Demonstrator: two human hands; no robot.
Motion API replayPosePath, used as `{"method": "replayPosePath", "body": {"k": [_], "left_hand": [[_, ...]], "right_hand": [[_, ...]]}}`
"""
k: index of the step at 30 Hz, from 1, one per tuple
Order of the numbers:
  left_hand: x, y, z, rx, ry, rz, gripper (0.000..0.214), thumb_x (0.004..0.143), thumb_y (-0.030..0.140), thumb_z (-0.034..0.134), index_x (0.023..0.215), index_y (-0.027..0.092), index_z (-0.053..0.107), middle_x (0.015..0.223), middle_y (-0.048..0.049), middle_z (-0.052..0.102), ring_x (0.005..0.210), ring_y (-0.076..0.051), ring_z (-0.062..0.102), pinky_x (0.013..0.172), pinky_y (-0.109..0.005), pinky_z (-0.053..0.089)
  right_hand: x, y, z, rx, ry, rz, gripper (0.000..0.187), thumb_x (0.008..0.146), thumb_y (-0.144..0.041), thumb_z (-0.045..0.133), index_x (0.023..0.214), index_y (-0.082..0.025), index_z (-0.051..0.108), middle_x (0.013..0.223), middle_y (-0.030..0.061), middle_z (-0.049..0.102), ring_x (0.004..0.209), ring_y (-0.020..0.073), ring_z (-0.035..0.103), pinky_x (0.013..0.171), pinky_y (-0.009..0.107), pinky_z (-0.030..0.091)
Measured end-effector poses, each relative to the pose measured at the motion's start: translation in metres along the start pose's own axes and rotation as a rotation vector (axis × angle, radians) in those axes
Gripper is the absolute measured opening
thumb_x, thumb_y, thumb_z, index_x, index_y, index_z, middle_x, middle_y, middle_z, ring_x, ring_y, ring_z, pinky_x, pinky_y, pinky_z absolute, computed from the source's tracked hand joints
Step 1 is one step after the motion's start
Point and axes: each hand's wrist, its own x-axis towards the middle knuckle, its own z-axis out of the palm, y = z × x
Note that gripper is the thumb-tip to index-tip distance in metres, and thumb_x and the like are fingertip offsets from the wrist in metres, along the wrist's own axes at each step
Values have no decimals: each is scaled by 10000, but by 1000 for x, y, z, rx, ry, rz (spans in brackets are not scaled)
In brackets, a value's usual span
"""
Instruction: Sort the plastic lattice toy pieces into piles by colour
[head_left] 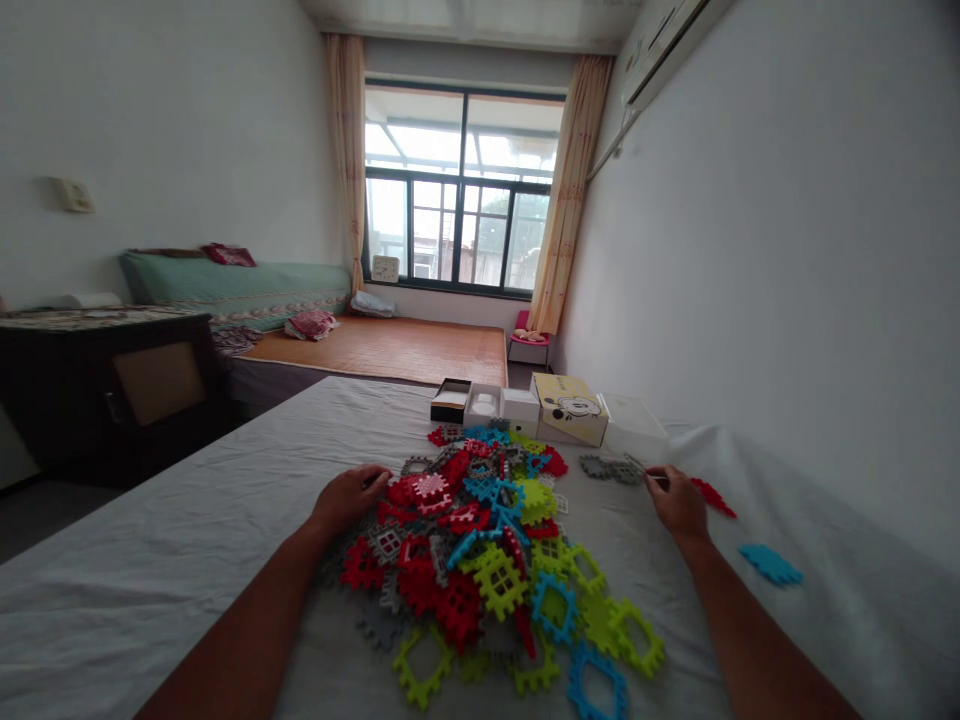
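Note:
A mixed heap of toothed plastic building tiles in red, blue, green and grey lies in front of me, with a green window tile point(501, 581) on its near side. At its left edge is my left hand point(351, 503), fingers curled together beside a red tile point(403, 491); whatever they may grip is hidden. Out to the right, my right hand point(679, 503) pinches a thin grey tile point(636, 464) by its edge, tilted above the sheet. Just left of it lie more grey tiles point(602, 467). A red tile point(713, 497) is partly behind the right hand.
Behind the heap stand an open black box point(451, 400), small white boxes point(518, 404), a yellow cartoon box point(570, 410) and a clear plastic container point(634, 428). A blue tile point(771, 565) lies at right on the white sheet point(187, 540). Beyond is a bed point(405, 345).

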Motion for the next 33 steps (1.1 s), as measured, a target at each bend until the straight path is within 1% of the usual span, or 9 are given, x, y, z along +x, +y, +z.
{"method": "replayPosePath", "body": {"k": [2,5,12,16,19,22,25,29,33], "left_hand": [[0,-1,1,2,5,4,402,806,474,369,938,252,677,972,-10,694,891,-185,619,749,-227,426],[0,-2,1,2,9,9,405,808,477,371,947,248,674,988,-13,689,905,-186,614,748,-226,424],[-1,-1,0,-4,-5,5,400,811,473,369,945,250,672,992,-12,688,913,-183,610,753,-224,423],[-1,1,-1,-10,-7,-1,390,804,465,382,939,248,676,989,-10,691,910,-181,609,767,-223,427],[-1,1,-1,-11,4,-6,384,799,458,390,945,249,677,994,-9,690,915,-184,606,765,-224,430],[-1,1,-1,-10,2,-9,378,796,455,395,941,252,678,998,-9,689,921,-186,604,755,-225,430],[-2,1,-1,-7,-1,4,383,800,459,387,938,251,677,1005,-14,685,924,-187,603,747,-228,428],[-1,3,-2,-3,-4,-3,389,802,463,379,932,249,677,994,-17,685,915,-191,604,757,-236,423],[-1,4,-2,-12,-23,-16,387,795,462,386,938,249,675,991,-17,686,916,-191,601,763,-235,421]], "right_hand": [[1,16,0,-35,21,44,284,717,-367,453,817,-157,615,796,107,662,712,227,615,668,329,446],[0,24,4,-41,12,71,288,705,-368,464,811,-153,625,756,100,666,716,240,620,667,334,449],[-2,17,18,-57,-56,-36,264,694,-260,442,836,-165,644,856,89,659,791,209,610,750,309,448],[-1,15,15,-99,-57,1,330,685,-196,402,904,-171,647,899,93,654,803,205,607,737,308,440],[-4,11,12,-130,-92,41,274,682,-198,412,808,-202,656,789,69,668,706,205,605,648,304,427],[-7,6,13,-118,-177,21,216,671,-199,438,700,-223,651,697,42,669,642,196,601,599,287,411],[-9,1,16,-89,-216,-15,266,674,-176,429,808,-216,655,845,51,688,771,207,619,687,295,433],[-11,-21,14,-48,-239,-48,283,716,-190,407,874,-222,640,890,44,682,826,205,622,756,312,446],[-29,-82,8,179,-394,-203,282,797,-293,399,941,-228,632,912,40,673,813,196,620,779,331,467]]}}
